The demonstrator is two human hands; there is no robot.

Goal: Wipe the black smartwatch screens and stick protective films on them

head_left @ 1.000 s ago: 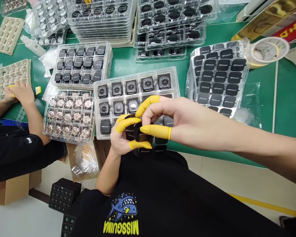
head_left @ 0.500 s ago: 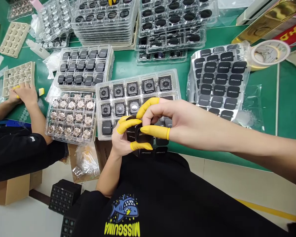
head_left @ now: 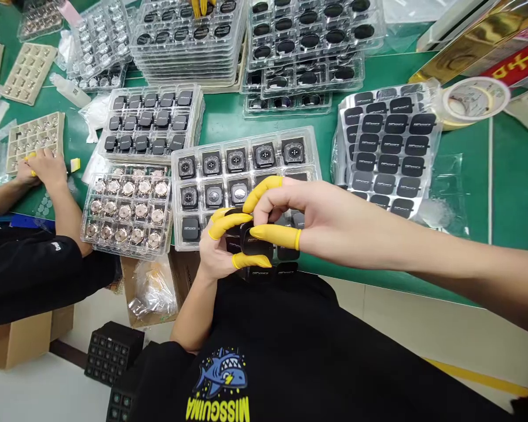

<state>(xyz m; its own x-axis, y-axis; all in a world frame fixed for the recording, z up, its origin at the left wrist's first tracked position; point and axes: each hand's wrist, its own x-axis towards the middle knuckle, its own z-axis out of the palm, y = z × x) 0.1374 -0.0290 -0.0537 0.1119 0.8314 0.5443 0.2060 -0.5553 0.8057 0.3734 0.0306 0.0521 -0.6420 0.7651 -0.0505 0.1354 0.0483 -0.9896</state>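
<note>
Yellow finger covers sit on several of my fingertips. My left hand (head_left: 222, 243) is closed around a dark square watch piece (head_left: 255, 245), just above the near edge of a clear tray (head_left: 314, 153). My right hand (head_left: 286, 214) pinches at the upper edge of the same piece with thumb and fingers, so both hands touch it. Square watch bodies (head_left: 236, 159) lie face down in the tray's back rows. A sheet of black stickers (head_left: 257, 273) hangs below my hands, partly hidden by them.
Sticker sheets (head_left: 391, 143) and a tape roll (head_left: 475, 99) lie to the right. Stacked clear trays (head_left: 187, 53) stand at the back. Left of my tray is a tray of rose-gold watches (head_left: 127, 211). Another person's hands (head_left: 44, 167) rest at the far left.
The view has shifted slightly. My hands keep almost the same pose on the dark piece.
</note>
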